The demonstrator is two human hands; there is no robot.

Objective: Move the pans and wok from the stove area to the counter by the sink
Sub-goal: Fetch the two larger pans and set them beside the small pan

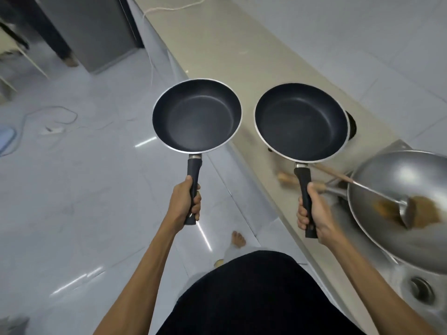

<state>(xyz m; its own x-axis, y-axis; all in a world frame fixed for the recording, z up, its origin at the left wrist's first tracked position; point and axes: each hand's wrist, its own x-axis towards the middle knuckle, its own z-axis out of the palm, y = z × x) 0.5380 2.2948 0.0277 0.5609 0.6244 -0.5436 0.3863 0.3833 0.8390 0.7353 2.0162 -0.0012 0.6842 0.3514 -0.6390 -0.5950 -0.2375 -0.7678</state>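
While both pans hung in the air, the head view gave the whole story. The left hand [185, 204] was wrapped tight round the black handle of the left pan [197, 116], which floated out over the floor [72, 189], clear of the bench [229, 56]. The right hand [312, 213] was clenched just as firmly on the handle of the right pan [301, 122], and that one sat above the bench's near edge. Each handle ran from its grip straight away toward the far side, bowl beyond the fist, both level and empty. The wok [406, 204] lay near right at the sink [419, 290], a ladle [377, 193] resting in it. By my read, the right pan was closer to a landing; the left needed a swing rightward first.
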